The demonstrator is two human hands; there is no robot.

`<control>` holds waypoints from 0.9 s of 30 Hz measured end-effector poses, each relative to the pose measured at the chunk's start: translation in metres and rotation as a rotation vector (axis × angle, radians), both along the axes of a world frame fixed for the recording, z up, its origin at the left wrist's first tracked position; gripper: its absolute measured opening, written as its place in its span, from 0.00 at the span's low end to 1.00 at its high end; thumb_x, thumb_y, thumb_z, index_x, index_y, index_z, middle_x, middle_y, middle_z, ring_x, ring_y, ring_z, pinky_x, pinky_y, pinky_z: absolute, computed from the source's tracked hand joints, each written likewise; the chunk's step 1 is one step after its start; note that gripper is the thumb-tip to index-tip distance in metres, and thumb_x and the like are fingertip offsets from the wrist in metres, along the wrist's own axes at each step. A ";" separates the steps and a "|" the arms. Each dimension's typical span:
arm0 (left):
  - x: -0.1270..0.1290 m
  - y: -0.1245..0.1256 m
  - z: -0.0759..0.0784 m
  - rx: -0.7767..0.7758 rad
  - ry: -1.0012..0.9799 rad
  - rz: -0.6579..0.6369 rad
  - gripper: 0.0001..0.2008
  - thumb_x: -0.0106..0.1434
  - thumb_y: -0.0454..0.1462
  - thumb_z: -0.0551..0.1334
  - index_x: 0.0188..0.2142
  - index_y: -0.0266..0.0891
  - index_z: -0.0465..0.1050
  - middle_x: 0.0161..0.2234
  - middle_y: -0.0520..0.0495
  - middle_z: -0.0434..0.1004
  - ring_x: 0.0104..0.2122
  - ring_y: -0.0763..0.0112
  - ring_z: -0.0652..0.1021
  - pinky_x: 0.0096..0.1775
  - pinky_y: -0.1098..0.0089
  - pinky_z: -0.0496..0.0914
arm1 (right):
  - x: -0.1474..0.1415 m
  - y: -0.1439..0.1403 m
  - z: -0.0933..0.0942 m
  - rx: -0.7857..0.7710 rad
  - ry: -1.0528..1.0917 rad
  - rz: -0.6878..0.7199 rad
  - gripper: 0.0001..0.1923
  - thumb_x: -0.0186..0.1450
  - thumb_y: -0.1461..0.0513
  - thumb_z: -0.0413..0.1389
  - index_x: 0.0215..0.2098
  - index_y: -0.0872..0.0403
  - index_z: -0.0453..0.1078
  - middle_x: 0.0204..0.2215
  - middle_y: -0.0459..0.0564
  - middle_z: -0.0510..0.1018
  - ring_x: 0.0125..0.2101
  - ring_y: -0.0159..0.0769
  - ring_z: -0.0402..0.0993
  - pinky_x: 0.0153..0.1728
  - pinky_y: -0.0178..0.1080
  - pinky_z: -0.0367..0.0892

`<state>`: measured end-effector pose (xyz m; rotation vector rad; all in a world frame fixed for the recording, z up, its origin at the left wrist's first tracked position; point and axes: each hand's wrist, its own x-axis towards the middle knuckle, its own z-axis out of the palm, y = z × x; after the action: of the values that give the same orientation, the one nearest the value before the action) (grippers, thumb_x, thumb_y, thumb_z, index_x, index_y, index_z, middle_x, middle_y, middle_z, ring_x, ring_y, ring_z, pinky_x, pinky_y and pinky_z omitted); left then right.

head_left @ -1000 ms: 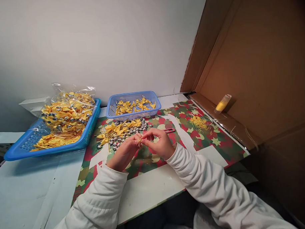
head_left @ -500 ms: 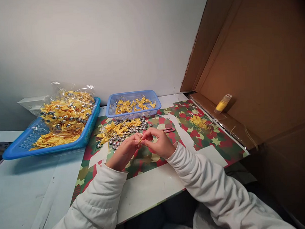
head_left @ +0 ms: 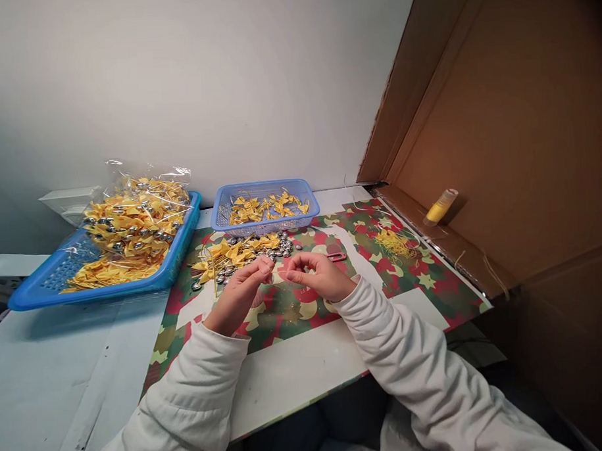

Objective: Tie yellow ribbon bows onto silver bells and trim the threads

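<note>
since the earlier frame both hands have drawn slightly apart, where before their fingertips met. now the desk (head_left: 296, 373) carries a patterned mat (head_left: 421, 284), with a big blue tray (head_left: 61, 286) of bagged yellow bows at far left and a smaller blue basket (head_left: 264, 207) behind the hands. a loose heap of yellow bows (head_left: 230, 252) and silver beads (head_left: 277, 247) lies just beyond the fingers. the left hand (head_left: 241, 293) and right hand (head_left: 315, 275) hover over the mat, each pinched shut; whatever they pinch is too small to tell.
</note>
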<state>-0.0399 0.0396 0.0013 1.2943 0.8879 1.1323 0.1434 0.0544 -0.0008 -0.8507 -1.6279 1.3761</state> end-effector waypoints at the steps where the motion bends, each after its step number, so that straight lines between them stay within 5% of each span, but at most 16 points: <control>1: 0.000 0.000 0.000 0.007 0.003 0.004 0.17 0.58 0.47 0.64 0.21 0.39 0.67 0.28 0.50 0.61 0.31 0.67 0.62 0.35 0.68 0.59 | 0.000 0.001 0.000 -0.004 -0.008 0.019 0.16 0.57 0.51 0.62 0.27 0.56 0.68 0.25 0.43 0.70 0.26 0.28 0.60 0.30 0.34 0.60; 16: 0.000 0.001 0.003 0.044 0.016 0.047 0.18 0.57 0.48 0.64 0.19 0.40 0.67 0.26 0.49 0.61 0.31 0.66 0.63 0.35 0.68 0.60 | 0.015 0.006 -0.004 -0.111 -0.256 0.382 0.14 0.54 0.54 0.65 0.29 0.56 0.72 0.20 0.41 0.68 0.23 0.27 0.62 0.24 0.32 0.60; 22: -0.001 0.002 -0.002 0.032 0.025 0.038 0.17 0.58 0.47 0.64 0.20 0.40 0.67 0.27 0.49 0.62 0.31 0.67 0.63 0.34 0.68 0.61 | 0.009 0.008 -0.004 0.025 -0.097 -0.035 0.12 0.57 0.55 0.62 0.32 0.55 0.74 0.29 0.46 0.73 0.29 0.30 0.66 0.31 0.34 0.62; 27: 0.001 0.001 -0.004 0.002 0.050 0.008 0.15 0.58 0.45 0.64 0.21 0.39 0.70 0.27 0.50 0.64 0.29 0.69 0.64 0.34 0.69 0.62 | -0.015 0.003 -0.010 -0.068 0.043 0.031 0.07 0.56 0.58 0.59 0.25 0.54 0.73 0.28 0.45 0.72 0.33 0.33 0.67 0.37 0.36 0.63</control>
<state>-0.0388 0.0403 -0.0025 1.3262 0.9302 1.1114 0.1287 0.0576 -0.0110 -0.8326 -1.5749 1.4690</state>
